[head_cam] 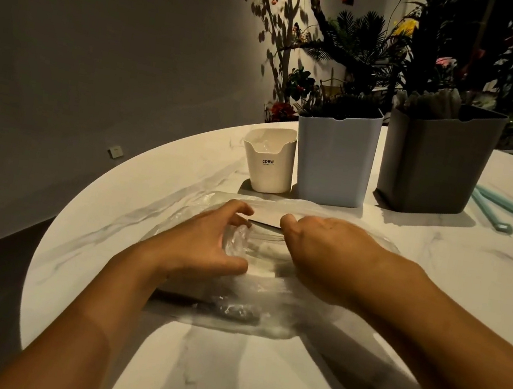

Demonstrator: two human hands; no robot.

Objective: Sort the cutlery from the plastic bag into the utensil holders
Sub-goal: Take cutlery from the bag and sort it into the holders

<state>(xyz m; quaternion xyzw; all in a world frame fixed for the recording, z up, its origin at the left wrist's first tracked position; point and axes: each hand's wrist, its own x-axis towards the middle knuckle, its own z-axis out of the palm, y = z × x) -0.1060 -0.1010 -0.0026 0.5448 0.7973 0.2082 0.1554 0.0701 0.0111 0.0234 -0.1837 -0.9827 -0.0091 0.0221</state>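
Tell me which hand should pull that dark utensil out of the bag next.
Right, probably. The right hand already sits at the dark utensil, apparently pinching it, while the left hand grips the plastic bag.

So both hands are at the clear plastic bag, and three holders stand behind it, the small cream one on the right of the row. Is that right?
Not quite. In the head view the small cream holder stands at the left end of the row, beside the white holder; the grey holder is on the right. Both the left hand and the right hand are at the clear plastic bag.
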